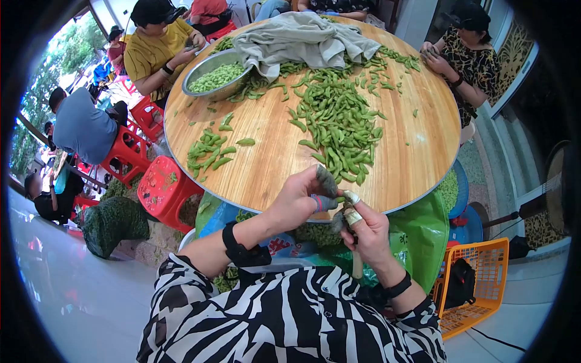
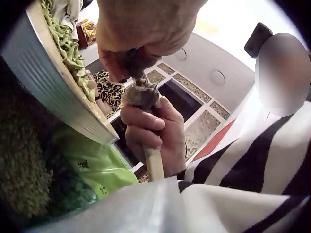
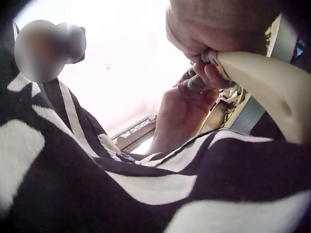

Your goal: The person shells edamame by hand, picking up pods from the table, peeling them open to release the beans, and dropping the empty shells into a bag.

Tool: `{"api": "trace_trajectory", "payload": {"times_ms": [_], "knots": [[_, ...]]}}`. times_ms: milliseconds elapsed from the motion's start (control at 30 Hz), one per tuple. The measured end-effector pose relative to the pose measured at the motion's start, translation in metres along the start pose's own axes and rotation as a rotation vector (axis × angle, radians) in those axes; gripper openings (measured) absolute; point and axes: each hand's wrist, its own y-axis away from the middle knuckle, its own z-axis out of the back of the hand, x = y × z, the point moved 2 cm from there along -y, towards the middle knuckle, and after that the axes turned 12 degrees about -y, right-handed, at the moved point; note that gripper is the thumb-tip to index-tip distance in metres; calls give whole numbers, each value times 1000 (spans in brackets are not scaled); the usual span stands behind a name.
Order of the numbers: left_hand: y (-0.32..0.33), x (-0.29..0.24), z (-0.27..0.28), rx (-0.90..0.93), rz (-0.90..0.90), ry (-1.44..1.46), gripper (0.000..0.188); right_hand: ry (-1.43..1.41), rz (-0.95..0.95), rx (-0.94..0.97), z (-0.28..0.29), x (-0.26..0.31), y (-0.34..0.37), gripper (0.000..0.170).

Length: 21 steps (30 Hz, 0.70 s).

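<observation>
Both hands meet just in front of the round table's near edge. My left hand (image 1: 296, 198), with grey wraps on its thumb and finger, pinches a green bean pod (image 1: 341, 199), mostly hidden by the fingertips. Close against it, my right hand (image 1: 370, 235) grips a tool by its cream handle (image 3: 267, 80); the tool's working end is hidden. This handle sticks out below the curled fingers in the left wrist view. Pale and grey wraps cover some right fingers. Beyond the hands, a long heap of green pods (image 1: 339, 115) lies on the wooden table (image 1: 260, 172).
A metal bowl (image 1: 193, 91) of shelled beans and a grey cloth (image 1: 302, 39) lie toward the back. A smaller pod pile (image 1: 206, 151) sits left. Green plastic sheeting (image 1: 420, 233) hangs below the edge. An orange crate (image 1: 499, 272) and red stool (image 1: 166, 187) flank me; people sit around.
</observation>
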Motion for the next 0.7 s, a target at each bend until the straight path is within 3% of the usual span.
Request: {"api": "trace_trajectory", "payload": {"times_ms": [67, 267, 500, 600, 700], "knots": [[-3, -1, 2, 42, 122, 180, 26, -51, -13, 8, -1, 4, 1, 38], [-4, 10, 0, 168, 227, 522, 26, -166, -39, 73, 4, 6, 3, 38], [-2, 11, -9, 277, 228, 630, 26, -310, -73, 147, 8, 7, 9, 38], [0, 11, -10, 186, 290, 634, 26, -127, 39, 114, 10, 6, 10, 37], [2, 15, -14, 322, 308, 761, 25, -195, -19, 190, 16, 4, 9, 38]]}}
